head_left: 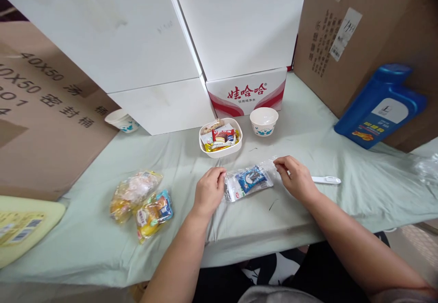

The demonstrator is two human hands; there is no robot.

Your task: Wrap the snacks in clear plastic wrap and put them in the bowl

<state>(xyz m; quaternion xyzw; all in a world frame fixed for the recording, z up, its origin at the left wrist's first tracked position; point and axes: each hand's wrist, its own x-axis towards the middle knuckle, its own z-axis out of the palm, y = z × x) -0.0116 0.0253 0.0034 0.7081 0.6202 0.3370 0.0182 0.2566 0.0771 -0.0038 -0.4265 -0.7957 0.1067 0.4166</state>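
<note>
A clear plastic bag with blue snack packets inside lies on the table in front of me. My left hand pinches the bag's left edge. At its other end, my right hand pinches the upper right corner between thumb and fingers. Beyond the bag sits a white plastic bowl holding several wrapped snacks, one of them red. A white handled tool lies partly hidden behind my right hand.
Two filled clear bags lie on the left. A paper bowl stands behind, stacked paper bowls at left. White boxes and brown cartons enclose the table. A blue bottle stands right, a yellow container left.
</note>
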